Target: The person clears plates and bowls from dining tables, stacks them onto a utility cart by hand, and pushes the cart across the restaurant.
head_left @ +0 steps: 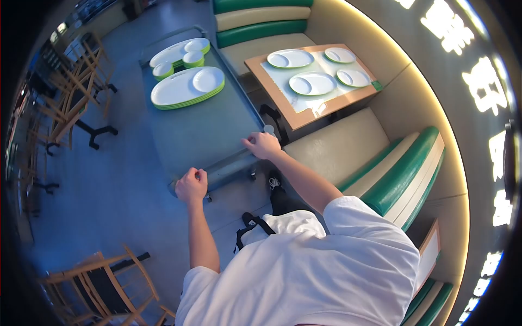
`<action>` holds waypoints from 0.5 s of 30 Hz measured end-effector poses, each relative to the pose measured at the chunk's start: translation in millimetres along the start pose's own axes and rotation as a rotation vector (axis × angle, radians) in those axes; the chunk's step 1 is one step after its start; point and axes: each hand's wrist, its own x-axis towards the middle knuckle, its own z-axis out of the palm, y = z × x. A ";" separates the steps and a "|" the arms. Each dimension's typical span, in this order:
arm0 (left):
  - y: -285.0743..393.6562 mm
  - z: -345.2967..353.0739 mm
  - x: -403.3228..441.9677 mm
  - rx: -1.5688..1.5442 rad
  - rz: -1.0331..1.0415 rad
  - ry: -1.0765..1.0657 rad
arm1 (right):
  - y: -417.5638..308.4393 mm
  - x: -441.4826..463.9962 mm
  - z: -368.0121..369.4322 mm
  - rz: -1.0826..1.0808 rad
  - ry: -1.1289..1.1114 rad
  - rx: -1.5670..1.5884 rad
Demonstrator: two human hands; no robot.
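Gripping cart (196,136) at near edge, with curled fingers of left hand (190,185) and right hand (263,145). Loaded toward far end with stacked plates (173,91), seemingly unsecured; could slide or topple on sudden jerk. Could clip nearby counter (276,93) if steered right.

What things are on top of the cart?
On the cart are white oval plates with green edges and small round dishes, toward its far end. The surface beneath them is hidden.
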 end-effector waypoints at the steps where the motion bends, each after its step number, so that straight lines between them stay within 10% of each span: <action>1: 0.5 4.4 6.3 -0.001 0.023 -0.014 | -5.5 4.1 -6.1 0.008 -0.040 -0.024; 15: 54.7 46.6 84.8 0.224 -0.186 -0.202 | 36.2 106.2 -46.9 -0.211 -0.187 0.086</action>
